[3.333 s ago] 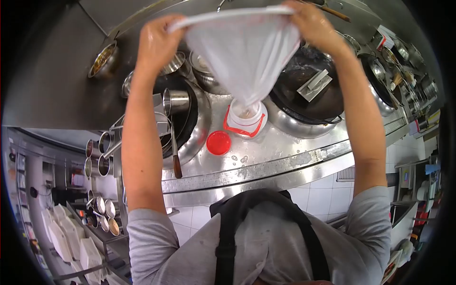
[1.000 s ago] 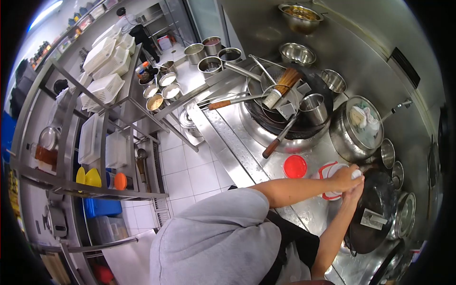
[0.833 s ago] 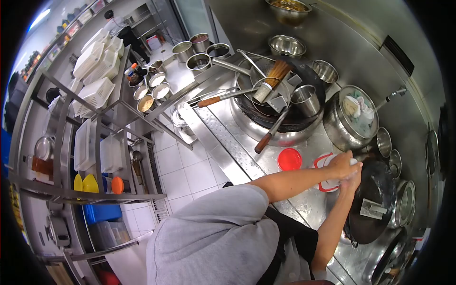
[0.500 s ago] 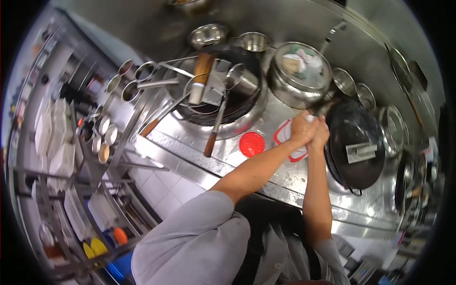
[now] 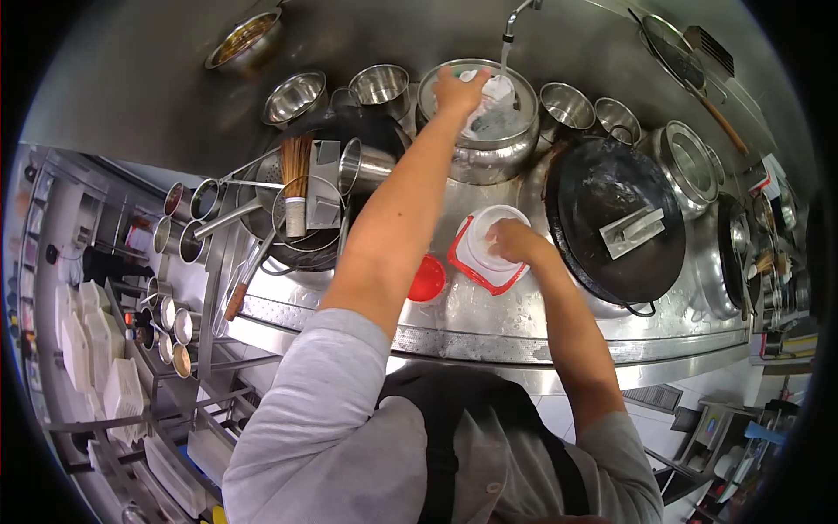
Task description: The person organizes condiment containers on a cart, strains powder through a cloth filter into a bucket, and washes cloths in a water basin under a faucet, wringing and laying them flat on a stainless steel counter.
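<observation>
My left hand (image 5: 459, 91) reaches over the large steel pot (image 5: 491, 159) at the back, its fingers around the edge of a wet white cloth (image 5: 497, 89). The cloth lies partly in the pot's cloudy water, below the running tap (image 5: 509, 37). My right hand (image 5: 517, 242) is inside a round white container (image 5: 476, 229), with its fingers curled together; what they hold, if anything, is hidden. A red-edged white tub (image 5: 489, 278) surrounds or supports this container on the steel counter. Beside it is a red bowl (image 5: 428, 279), partly behind my left forearm.
To the right, a black wok (image 5: 602, 196) carries a metal piece (image 5: 632, 233). On the left, another wok holds a bamboo brush (image 5: 297, 179), a wire strainer and a steel cup (image 5: 362, 166). Steel bowls (image 5: 381, 86) line the back wall. Shelves with white trays (image 5: 105, 345) stand far left.
My hands, together over the tub before, are now apart. The left has moved up to the pot; the right is down in the white container. Water now runs from the tap. The view has shifted.
</observation>
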Demonstrator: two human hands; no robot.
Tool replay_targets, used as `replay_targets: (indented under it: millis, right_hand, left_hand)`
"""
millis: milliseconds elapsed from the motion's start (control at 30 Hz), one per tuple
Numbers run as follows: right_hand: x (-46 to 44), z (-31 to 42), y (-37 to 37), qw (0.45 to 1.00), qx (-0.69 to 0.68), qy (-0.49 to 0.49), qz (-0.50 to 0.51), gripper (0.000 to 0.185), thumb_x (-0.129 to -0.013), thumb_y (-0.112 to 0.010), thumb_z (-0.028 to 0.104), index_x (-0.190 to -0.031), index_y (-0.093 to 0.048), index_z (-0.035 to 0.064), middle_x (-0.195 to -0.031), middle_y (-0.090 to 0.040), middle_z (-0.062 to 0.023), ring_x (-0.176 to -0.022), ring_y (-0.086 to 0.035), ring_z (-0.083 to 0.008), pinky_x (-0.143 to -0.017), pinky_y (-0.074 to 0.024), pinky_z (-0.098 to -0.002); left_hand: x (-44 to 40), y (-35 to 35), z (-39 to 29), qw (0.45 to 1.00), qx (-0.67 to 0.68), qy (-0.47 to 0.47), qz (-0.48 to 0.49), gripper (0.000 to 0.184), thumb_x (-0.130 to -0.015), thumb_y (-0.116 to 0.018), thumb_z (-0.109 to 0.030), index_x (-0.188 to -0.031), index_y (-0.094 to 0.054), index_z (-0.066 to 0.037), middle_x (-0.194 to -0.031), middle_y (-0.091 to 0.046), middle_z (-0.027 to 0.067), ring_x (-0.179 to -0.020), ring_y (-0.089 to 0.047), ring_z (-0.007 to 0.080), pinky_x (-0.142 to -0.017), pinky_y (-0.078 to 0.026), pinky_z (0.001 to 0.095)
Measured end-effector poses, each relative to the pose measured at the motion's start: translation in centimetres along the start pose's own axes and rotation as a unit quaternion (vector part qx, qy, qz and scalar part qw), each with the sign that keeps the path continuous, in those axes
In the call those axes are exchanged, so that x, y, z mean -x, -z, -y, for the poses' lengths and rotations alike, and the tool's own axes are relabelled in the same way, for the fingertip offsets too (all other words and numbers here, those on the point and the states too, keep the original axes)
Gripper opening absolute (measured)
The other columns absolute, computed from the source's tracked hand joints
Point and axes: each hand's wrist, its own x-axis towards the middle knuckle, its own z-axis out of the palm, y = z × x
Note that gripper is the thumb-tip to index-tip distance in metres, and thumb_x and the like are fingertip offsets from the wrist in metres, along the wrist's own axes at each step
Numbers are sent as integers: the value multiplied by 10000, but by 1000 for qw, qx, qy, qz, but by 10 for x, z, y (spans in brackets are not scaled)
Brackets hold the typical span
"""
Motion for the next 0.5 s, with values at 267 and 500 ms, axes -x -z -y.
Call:
replay_targets:
  millis: [267,500]
  right_hand:
    - [-40,2,-35,994,-17,-80,72,295,-826,-690,200,-1056,-720,18,-1191,-685,-193,-1106,-658,-347,-910,-545,-410]
    - [29,27,101,995,-48,78,-24,155,-723,-737,112,-846,-748,17,-825,-729,-164,-800,-711,-310,-745,-548,-405]
  left_hand:
    - [97,61,45,959,100,22,263,437,-903,-718,-187,-1283,-614,2,-1139,-669,122,-950,-631,195,-843,-516,349]
    - [172,113,48,883,-37,-109,455,400,-844,-702,-96,-1223,-663,25,-1102,-719,168,-963,-671,210,-862,-531,357]
